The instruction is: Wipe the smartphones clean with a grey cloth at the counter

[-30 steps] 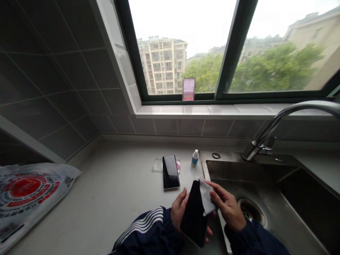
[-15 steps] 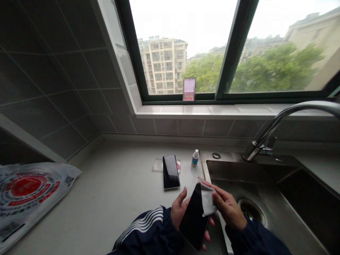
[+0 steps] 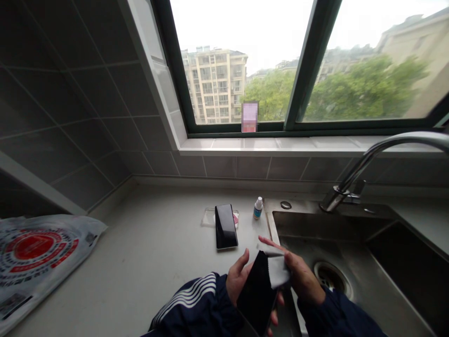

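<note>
A black smartphone (image 3: pixel 256 295) lies tilted in my left hand (image 3: pixel 238 276), whose fingers wrap round its back and far edge while the thumb points up beside it. My right hand (image 3: pixel 304 276) grips a small white cloth (image 3: pixel 278 270) with a zigzag edge, pressed against the phone's upper right edge. Part of the cloth is hidden under my fingers. On the counter ahead, a second dark phone (image 3: pixel 226 227) rests on top of a clear phone case (image 3: pixel 207 217). To its right, a little white bottle (image 3: pixel 258 208) with a blue label stands upright by the sink.
The steel sink (image 3: pixel 275 229) takes up the right side, with a drain (image 3: pixel 329 276) and a curved chrome faucet (image 3: pixel 354 164). A printed plastic bag (image 3: pixel 38 252) lies on the pale counter (image 3: pixel 140 252) at the left. A window (image 3: pixel 242 70) is above the sill.
My right hand has shifted slightly at the phone's upper edge, and the cloth now sits folded further over to the right. The left hand's hold is nearly the same.
</note>
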Demonstrator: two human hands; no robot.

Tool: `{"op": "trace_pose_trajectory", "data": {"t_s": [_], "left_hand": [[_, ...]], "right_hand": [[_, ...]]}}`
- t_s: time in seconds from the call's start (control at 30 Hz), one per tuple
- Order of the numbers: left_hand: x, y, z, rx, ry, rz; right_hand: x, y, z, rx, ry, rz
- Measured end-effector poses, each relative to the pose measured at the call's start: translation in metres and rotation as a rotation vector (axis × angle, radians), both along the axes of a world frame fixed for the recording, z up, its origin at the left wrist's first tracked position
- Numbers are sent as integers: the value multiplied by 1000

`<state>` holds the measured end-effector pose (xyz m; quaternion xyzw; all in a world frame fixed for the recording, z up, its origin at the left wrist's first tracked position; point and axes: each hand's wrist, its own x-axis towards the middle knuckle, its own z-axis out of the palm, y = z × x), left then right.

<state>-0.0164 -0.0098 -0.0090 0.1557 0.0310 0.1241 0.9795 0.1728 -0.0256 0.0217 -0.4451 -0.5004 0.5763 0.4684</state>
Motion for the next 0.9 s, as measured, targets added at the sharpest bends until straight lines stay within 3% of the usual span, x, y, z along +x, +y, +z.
{"op": "trace_pose_trajectory", "data": {"t_s": [0.17, 0.53, 0.7, 0.9], "left_hand": [[0, 0, 4, 23, 20, -8], [0, -1, 2, 13, 24, 30], [2, -1, 4, 56, 30, 40], [8, -8, 24, 82, 100, 128]], "right_hand": [[2, 1, 0, 21, 19, 75], [9, 2, -6, 169, -96, -31], [11, 1, -9, 92, -73, -153], [1, -1, -1, -7, -73, -127]]}}
